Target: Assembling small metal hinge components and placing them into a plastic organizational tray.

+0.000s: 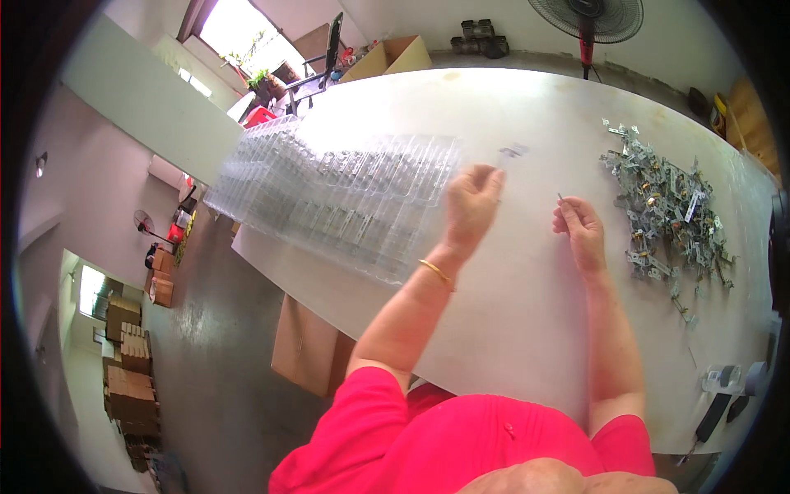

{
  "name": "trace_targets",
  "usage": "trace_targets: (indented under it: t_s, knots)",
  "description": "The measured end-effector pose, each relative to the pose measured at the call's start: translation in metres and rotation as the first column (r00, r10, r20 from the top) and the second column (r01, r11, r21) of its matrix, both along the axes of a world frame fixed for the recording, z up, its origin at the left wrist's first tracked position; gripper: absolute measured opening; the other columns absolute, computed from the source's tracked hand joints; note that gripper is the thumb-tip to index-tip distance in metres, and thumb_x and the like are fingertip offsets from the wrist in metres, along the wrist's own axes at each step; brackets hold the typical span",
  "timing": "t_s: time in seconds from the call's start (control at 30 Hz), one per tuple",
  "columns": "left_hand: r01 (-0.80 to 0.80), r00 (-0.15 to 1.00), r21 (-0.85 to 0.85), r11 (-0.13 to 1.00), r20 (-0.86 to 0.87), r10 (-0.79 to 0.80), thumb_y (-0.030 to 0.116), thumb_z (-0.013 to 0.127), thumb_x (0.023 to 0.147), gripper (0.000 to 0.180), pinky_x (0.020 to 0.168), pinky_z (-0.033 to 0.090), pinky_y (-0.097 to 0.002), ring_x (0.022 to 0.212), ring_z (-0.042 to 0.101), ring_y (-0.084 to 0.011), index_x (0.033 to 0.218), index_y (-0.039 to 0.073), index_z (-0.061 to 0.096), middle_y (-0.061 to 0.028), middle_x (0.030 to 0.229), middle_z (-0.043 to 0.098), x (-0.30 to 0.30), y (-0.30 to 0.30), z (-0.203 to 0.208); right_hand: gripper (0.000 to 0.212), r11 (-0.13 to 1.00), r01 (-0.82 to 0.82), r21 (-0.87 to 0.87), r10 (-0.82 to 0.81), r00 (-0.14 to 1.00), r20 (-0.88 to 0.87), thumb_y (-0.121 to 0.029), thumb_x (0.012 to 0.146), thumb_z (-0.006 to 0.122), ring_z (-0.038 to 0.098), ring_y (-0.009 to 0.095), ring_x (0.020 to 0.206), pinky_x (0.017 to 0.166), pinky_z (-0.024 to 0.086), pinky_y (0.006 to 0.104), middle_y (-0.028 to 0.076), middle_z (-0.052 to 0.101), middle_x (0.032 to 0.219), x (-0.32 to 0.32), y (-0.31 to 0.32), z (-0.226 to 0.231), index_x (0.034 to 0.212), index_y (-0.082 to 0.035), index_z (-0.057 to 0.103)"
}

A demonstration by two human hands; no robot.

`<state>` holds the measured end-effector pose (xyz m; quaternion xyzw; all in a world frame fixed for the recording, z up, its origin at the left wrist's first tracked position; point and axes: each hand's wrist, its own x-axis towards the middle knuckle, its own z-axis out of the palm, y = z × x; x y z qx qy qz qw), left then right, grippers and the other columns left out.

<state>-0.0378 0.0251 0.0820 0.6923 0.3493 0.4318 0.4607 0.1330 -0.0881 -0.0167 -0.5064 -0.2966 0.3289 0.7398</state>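
Note:
My left hand (pixel 472 207), with a yellow bangle at the wrist, is raised over the middle of the white table. Its fingers are pinched together. Just past the fingertips is a small blurred grey metal piece (pixel 513 151); whether the fingers touch it cannot be made out. To the right, my right hand (pixel 583 232) is closed, pinching a thin grey metal piece (pixel 560 197) that sticks up from the fingertips. Right of this hand spreads a tangled pile of small metal parts (pixel 668 206), some with brassy bits.
Clear plastic trays (pixel 354 198) with rows of metal parts cover the table's left side. The white table (pixel 510 329) has a cardboard box (pixel 306 346) below its left edge. A transparent container (pixel 722 379) and a black-handled tool (pixel 713 417) lie at the near right. A fan (pixel 587 41) stands beyond.

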Motion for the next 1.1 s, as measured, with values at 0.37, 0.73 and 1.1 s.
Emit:
trace_targets:
  t_s: [0.37,0.73,1.1]
  knots:
    - [-0.270,0.831,0.279,0.921,-0.415,0.370,0.028,0.074,0.082,0.028,0.069,0.054,-0.0338,0.073,0.070,-0.0191,0.085,0.000,0.074,-0.0115,0.076,0.073,-0.107,0.136,0.016,0.012,0.999,-0.024,-0.030,0.024,1.000,0.009,-0.015,0.101,0.061,0.062,0.010,0.074,0.067,0.054,0.0252,0.002,0.065,0.087,-0.005,0.001,0.005,0.104,-0.006,0.067]
    - [-0.222,0.685,0.301,0.927,-0.629,0.368,0.030,0.076,0.078,0.029,0.067,0.053,-0.0322,0.066,0.068,-0.0160,0.080,0.002,0.075,-0.0106,0.069,0.071,-0.095,0.163,-0.008,0.012,0.999,-0.018,-0.049,0.019,1.000,0.013,-0.014,0.100,0.062,0.061,0.010,0.074,0.068,0.054,0.0248,0.002,0.065,0.087,-0.003,0.001,0.003,0.105,-0.006,0.068]
    - [-0.152,0.514,0.409,0.900,-0.745,0.426,0.032,0.069,0.072,0.029,0.071,0.055,-0.0380,0.072,0.071,-0.0289,0.076,0.004,0.074,-0.0150,0.069,0.071,-0.085,0.157,-0.008,0.011,0.999,-0.030,-0.044,0.030,1.000,-0.002,-0.014,0.100,0.062,0.062,0.010,0.075,0.068,0.053,0.0254,0.002,0.065,0.088,-0.006,-0.003,0.004,0.105,-0.005,0.068]
